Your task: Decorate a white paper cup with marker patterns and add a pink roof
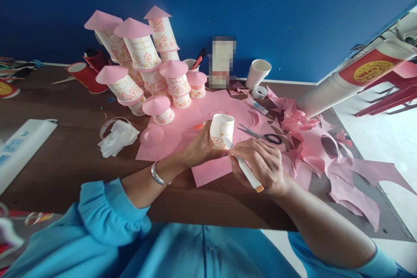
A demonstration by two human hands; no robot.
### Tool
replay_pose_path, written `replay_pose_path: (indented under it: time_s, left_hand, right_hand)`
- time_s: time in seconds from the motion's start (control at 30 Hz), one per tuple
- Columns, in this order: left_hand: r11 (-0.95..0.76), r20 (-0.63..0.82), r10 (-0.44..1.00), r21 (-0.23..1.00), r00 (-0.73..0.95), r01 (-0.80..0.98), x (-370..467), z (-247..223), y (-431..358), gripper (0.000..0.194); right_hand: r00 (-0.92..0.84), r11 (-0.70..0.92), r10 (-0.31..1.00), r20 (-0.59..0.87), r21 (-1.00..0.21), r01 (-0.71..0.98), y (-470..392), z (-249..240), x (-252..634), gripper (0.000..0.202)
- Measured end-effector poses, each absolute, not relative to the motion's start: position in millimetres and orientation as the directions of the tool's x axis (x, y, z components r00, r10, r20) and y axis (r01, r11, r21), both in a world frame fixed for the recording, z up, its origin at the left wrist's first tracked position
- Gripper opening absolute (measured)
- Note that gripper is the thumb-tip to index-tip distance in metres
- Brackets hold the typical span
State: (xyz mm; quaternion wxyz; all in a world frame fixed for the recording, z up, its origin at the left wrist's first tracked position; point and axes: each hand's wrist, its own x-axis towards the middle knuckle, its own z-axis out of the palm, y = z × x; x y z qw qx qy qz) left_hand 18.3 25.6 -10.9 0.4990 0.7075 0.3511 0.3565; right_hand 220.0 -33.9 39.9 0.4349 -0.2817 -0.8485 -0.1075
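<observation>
A white paper cup (223, 124) with orange flower and window drawings is gripped by my left hand (199, 147), fingers wrapped round its left side and base. In my right hand (260, 163) is a white marker (248, 173) with an orange end, its tip at the cup's lower right side. Both hands are above pink paper (211, 173) on the brown table (143, 191). Black-handled scissors (260, 134) lie just beyond my right hand. Behind my left hand stand decorated cup towers (140, 52) with pink cone roofs.
Pink paper scraps (325, 152) are heaped at the right, beneath a long leaning stack of cups (355, 76). White cups (258, 73), a tape roll (259, 92) and a glue tube (257, 106) sit behind. Crumpled tissue (119, 139) and a red cup (87, 78) are at the left.
</observation>
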Motion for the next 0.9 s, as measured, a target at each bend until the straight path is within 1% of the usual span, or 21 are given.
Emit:
replay_pose_path:
  time_s: [0.13,0.23,0.33,0.47,0.67,0.8,0.9]
  left_hand:
    - [-0.235,0.131,0.857,0.960,0.498,0.151,18.2,-10.0,25.9,0.092]
    - [-0.265,0.161,0.840,0.955,0.517,0.132,18.1,-10.2,26.5,0.090]
    - [-0.299,0.186,0.836,0.943,0.516,0.146,18.1,-10.8,26.5,0.088]
    - [-0.318,0.195,0.834,0.934,0.516,0.162,18.2,-10.5,26.0,0.091]
    - [-0.258,0.162,0.853,0.957,0.497,0.131,18.1,-10.1,25.6,0.098]
    - [-0.219,0.133,0.855,0.969,0.501,0.116,18.0,-9.2,25.4,0.093]
    - [-0.226,0.139,0.859,0.967,0.494,0.121,17.9,-10.9,25.4,0.094]
  right_hand:
    - [-0.439,0.815,0.386,0.811,-0.077,0.575,-34.5,37.8,219.5,0.028]
    - [-0.414,0.805,0.378,0.828,-0.073,0.589,-34.2,36.1,219.5,0.025]
    - [-0.428,0.798,0.378,0.821,-0.054,0.600,-32.6,35.7,219.6,0.024]
    - [-0.447,0.803,0.373,0.813,-0.042,0.594,-31.1,36.2,219.2,0.021]
    - [-0.436,0.803,0.393,0.810,-0.072,0.591,-32.6,37.0,219.7,0.032]
    - [-0.437,0.803,0.395,0.808,-0.072,0.592,-32.8,37.0,220.3,0.028]
    - [-0.427,0.802,0.388,0.817,-0.071,0.593,-32.7,36.6,220.3,0.023]
